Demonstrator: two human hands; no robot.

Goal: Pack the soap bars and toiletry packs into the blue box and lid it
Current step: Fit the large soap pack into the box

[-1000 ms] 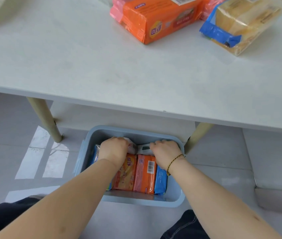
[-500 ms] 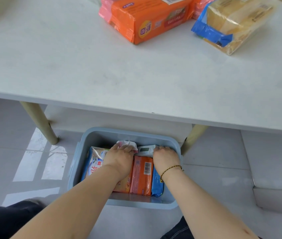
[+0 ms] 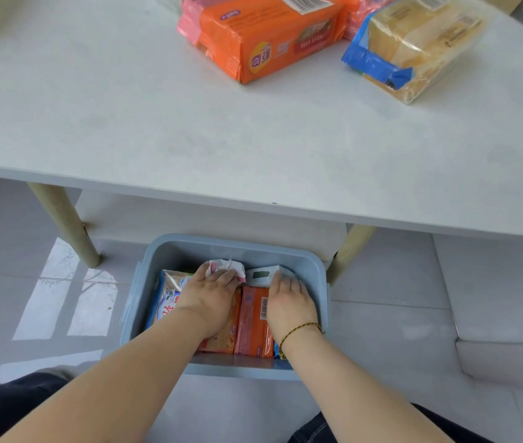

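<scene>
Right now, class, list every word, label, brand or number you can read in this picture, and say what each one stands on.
"奇强": yellow oval on the orange multipack on the table.
Other print and barcode label on that multipack: too blurred to read.
Yellow soap pack on the table: print too small.
White and blue pack in the blue box: red characters partly hidden, unreadable.
Orange bar in the box: barcode only, digits illegible.

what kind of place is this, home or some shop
Most likely a home room, though that is a guess: a low white table on pale wooden legs, glossy grey floor tiles, and a blue box of toiletries on the floor.
</scene>
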